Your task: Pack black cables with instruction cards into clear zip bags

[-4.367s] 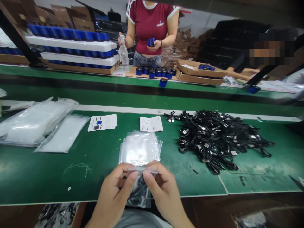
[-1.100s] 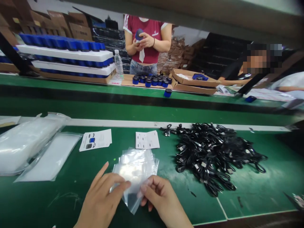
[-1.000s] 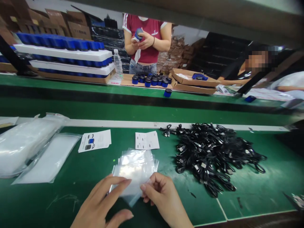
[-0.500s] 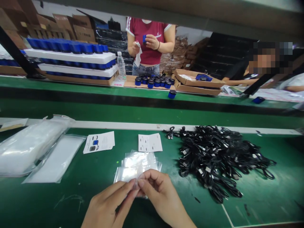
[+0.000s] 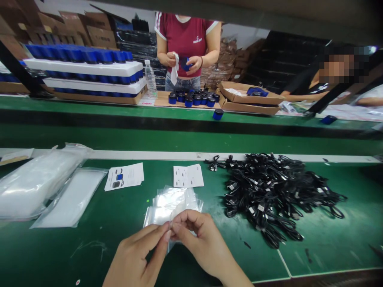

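Observation:
My left hand (image 5: 139, 251) and my right hand (image 5: 203, 243) meet at the fingertips, both pinching the edge of a clear plastic bag (image 5: 171, 244). Most of that bag is hidden by my fingers. Just beyond lies a fanned pile of clear plastic bags (image 5: 172, 199) on the green table. Behind the pile sits a folded white leaflet (image 5: 188, 176) with small printed drawings. To its left is a stack of printed leaflets (image 5: 125, 176). A large heap of coiled black USB cables (image 5: 275, 195) spreads out right of my hands.
Big packs of clear bags (image 5: 38, 179) lie at the left. Across a raised green ledge, a person in a red shirt (image 5: 187, 44) holds a cloth and a blue round item. Blue jars (image 5: 194, 99), stacked trays (image 5: 89, 67), a bottle (image 5: 150, 79) and cardboard boxes (image 5: 251, 103) stand there.
My hands stay pinched together at the bag, shifted slightly left, and a bit of it now shows below my fingers. The person opposite has lowered and turned the blue item.

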A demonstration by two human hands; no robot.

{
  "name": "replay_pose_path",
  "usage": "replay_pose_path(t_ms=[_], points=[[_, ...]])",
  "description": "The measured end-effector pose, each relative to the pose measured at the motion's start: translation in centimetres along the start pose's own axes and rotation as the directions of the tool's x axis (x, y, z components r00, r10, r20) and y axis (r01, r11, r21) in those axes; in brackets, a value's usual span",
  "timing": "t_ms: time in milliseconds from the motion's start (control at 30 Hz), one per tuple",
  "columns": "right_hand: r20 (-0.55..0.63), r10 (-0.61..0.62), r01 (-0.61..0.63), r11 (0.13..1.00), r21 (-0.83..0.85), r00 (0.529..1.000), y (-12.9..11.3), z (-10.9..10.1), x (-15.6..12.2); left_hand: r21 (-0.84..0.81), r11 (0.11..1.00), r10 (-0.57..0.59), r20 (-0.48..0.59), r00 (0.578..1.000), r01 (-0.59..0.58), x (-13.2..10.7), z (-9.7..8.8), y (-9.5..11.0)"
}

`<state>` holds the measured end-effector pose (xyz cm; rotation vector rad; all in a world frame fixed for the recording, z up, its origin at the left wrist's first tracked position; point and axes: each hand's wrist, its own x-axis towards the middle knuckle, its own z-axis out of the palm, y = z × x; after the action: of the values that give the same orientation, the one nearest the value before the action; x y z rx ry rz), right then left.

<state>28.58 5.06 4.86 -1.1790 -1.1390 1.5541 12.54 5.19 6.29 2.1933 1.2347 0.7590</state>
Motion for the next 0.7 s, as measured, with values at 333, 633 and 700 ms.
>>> replay_pose_path(t_ms=[333, 633, 700], points=[[-0.105, -0.214, 0.155, 0.902, -0.403, 0.971, -0.5, 0.7, -0.8, -0.035, 0.994, -0.102, -0.035, 0.994, 0.101, 0.1, 0.4, -0.7], [-0.193, -0.337, 0.149, 0.764, -0.627, 0.921, 0.1, 0.7, -0.8, -0.21, 0.945, -0.23, 0.119, 0.966, 0.251, 0.1, 0.9, -0.7], [-0.173, -0.303, 0.134, 0.771, -0.622, 0.937, 0.1, 0.6, -0.7, -0.225, 0.941, -0.231, 0.112, 0.966, 0.251, 0.1, 0.9, -0.7]])
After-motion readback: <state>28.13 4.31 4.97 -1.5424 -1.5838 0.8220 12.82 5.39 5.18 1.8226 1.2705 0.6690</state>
